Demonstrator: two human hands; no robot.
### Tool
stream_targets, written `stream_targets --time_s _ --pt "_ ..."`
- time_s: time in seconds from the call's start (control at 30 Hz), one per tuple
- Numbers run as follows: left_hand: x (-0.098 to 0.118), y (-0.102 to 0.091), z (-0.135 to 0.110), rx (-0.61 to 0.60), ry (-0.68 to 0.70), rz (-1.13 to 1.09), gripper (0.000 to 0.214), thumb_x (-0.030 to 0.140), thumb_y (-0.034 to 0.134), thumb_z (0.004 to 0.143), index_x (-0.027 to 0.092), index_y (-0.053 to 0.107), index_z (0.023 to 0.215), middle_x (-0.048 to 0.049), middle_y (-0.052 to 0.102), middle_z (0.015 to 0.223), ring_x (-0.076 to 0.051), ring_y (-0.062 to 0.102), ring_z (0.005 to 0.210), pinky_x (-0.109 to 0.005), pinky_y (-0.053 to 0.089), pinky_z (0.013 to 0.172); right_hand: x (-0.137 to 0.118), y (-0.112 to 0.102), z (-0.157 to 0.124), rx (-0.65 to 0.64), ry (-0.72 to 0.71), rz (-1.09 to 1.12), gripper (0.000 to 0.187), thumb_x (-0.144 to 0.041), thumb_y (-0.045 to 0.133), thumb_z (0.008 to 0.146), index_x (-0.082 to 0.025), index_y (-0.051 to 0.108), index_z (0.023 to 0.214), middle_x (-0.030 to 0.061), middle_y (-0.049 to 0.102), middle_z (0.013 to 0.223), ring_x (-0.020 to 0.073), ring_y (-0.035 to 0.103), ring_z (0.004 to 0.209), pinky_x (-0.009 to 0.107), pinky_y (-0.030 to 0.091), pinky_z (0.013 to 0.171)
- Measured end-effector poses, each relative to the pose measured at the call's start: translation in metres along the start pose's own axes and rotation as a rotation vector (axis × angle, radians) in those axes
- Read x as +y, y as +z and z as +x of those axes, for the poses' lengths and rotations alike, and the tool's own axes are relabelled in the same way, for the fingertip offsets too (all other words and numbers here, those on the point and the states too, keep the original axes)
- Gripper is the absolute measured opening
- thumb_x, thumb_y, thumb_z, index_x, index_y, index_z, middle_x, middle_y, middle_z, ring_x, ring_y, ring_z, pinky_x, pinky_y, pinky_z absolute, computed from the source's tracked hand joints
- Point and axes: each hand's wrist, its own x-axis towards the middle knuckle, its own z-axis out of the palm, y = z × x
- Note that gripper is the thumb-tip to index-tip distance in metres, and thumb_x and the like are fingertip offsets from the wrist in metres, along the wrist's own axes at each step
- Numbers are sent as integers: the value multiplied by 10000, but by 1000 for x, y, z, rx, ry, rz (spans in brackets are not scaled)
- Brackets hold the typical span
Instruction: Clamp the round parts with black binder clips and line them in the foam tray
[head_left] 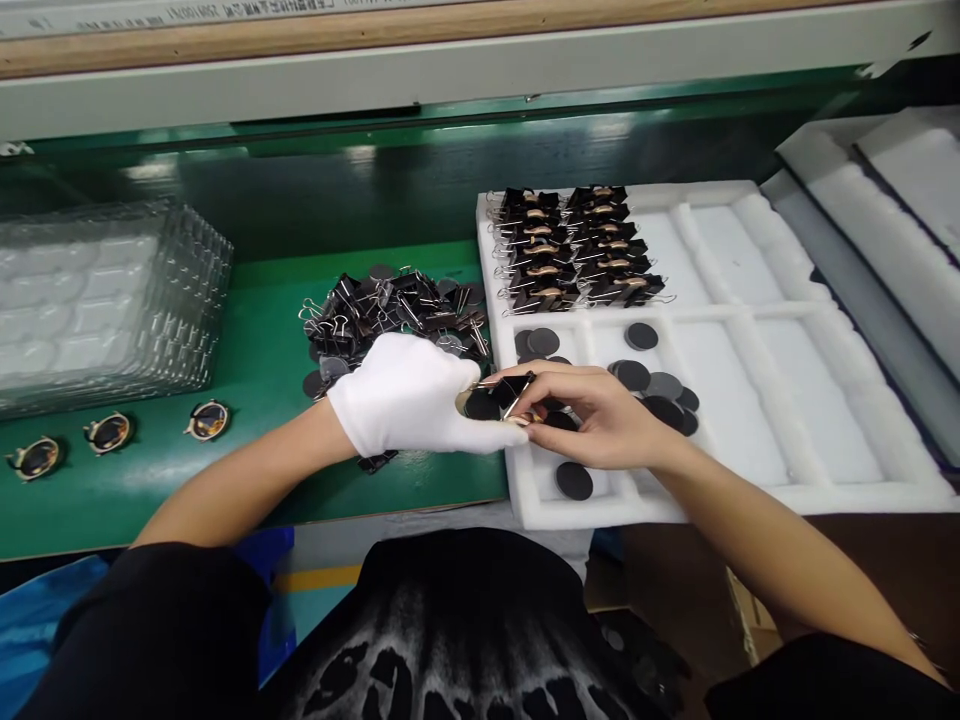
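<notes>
My left hand (pixel 416 398), in a white glove, is closed around a round gold-rimmed piece with a dark disc face (pixel 480 404). The bare fingers of my right hand (pixel 604 412) pinch a black binder clip (pixel 514 388) at the edge of that piece. Both hands meet over the left edge of the white foam tray (pixel 757 318). My fingers partly hide the piece, so how far the clip grips it I cannot tell. Just beyond the glove lies a heap of black binder clips (pixel 386 308) mixed with dark discs.
Loose black discs (pixel 574 481) lie in the tray's near compartments. Two rows of clipped gold-rimmed pieces (pixel 544 250) fill its far left. Stacked clear plastic trays (pixel 112 300) stand at left, with round gold-rimmed pieces (pixel 111 432) before them on the green table (pixel 262 350).
</notes>
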Motion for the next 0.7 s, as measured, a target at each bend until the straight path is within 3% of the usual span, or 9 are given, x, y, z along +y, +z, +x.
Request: stream_targets --time_s 0.07,0.2,0.3,0.37,0.47,0.57,0.7 --pt "0 1 0 35 -15 32 710 844 400 822 207 435 511 -17 417 412 -139 378 387 -282 162 495 0 0 -1 -2 29 -13 97 -143 714 921 -224 708 973 88 749 1034 246 713 1031 316 554 736" --pt "-9 0 4 31 -72 -87 613 721 434 847 210 370 513 10 333 426 -116 314 419 -293 192 510 -1 -4 -3 56 110 85 69 -198 748 914 -231 726 970 118 713 1183 289 628 1270 302 579 745" --pt "-21 -2 8 -5 -91 -333 559 620 445 895 203 327 541 37 286 471 -94 285 458 -288 232 515 1 -12 -4 225 227 296 77 -272 766 919 -245 728 980 90 692 1291 246 699 1144 330 613 822" --pt "-24 -1 10 -42 -81 -490 545 569 456 920 198 304 552 47 285 499 -81 286 476 -273 247 504 2 -18 -3 372 328 408 137 -328 806 895 -255 729 981 52 748 1137 177 733 914 288 609 748" --pt "-21 7 10 -73 -40 -645 541 523 499 931 195 292 553 59 302 513 -65 291 485 -246 262 484 4 -25 0 537 444 504 253 -385 895 802 -251 737 948 -4 745 834 120 675 700 216 554 609" --pt "-12 18 8 -24 8 -697 526 478 516 944 190 335 542 67 308 502 -60 289 483 -234 264 479 2 -26 2 553 498 557 318 -402 944 732 -236 742 914 -5 747 785 109 652 655 209 544 596" --pt "-6 27 8 26 50 -709 532 443 501 972 181 370 528 70 322 489 -59 275 483 -232 255 477 1 -21 3 481 478 542 294 -391 936 749 -228 748 905 -10 739 761 94 624 636 197 526 591"
